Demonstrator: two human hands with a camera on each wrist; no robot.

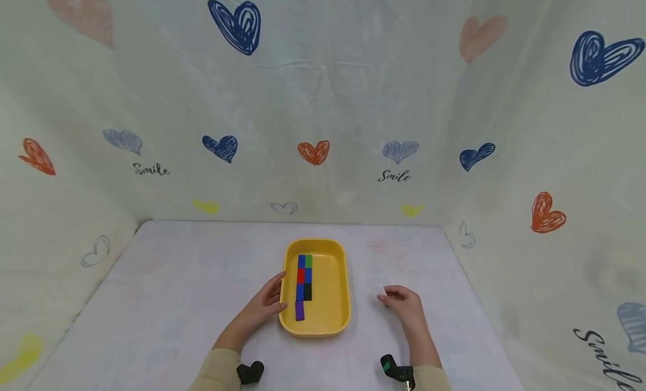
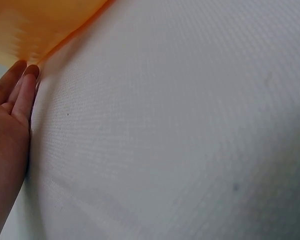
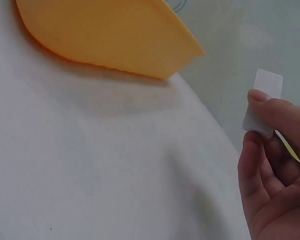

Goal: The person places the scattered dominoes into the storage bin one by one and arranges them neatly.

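Observation:
My left hand (image 1: 267,298) is at the left side of a yellow tray (image 1: 330,323), touching its rim with the thumb and fingertips. In the left wrist view, straight fingers (image 2: 26,95) lie against the tray's outer wall. My right hand (image 1: 404,302), to the right of the tray, pinches a small white rectangular tile (image 3: 267,85) between thumb and fingers, raised apart from the tray. Inside the tray, colored tiles form two touching columns: blue (image 1: 301,261) beside green (image 1: 309,261), red (image 1: 300,276) beside blue, blue beside black (image 1: 308,292). A purple tile (image 1: 300,311) sits below the left column.
A white cloth-covered table (image 1: 176,290) lies under the tray. Pale curtains (image 1: 323,99) printed with hearts and the word Smile stand behind and at both sides. Each wrist wears a black camera, such as the right camera (image 1: 397,372).

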